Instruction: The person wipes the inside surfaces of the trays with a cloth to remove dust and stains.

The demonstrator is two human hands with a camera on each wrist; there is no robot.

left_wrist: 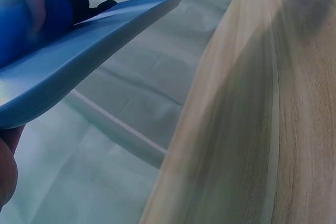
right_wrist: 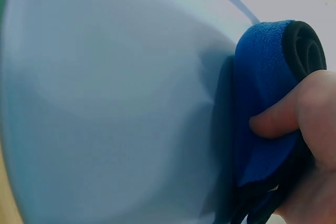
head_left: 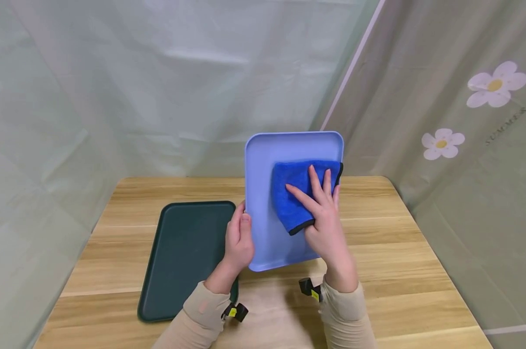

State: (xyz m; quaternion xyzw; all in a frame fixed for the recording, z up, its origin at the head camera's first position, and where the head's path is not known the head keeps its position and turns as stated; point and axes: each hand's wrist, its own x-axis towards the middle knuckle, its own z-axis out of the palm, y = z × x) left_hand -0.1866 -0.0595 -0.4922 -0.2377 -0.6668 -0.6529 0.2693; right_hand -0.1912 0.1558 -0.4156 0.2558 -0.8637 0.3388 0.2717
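A light blue tray is held up at a tilt above the table. Its left edge is in the grip of my left hand, whose thumb lies along the rim. Against the tray's inner face lies a folded blue cloth with black edging. My right hand presses on this cloth with spread, straight fingers. From the right wrist, the cloth shows in rolled layers with a digit of the right hand against its side. In the left wrist view, the tray's underside edge stands above the table.
A dark green tray lies flat on the left part of the wooden table, close beside the left hand. Pale curtains hang behind and on both sides, the right one printed with white flowers.
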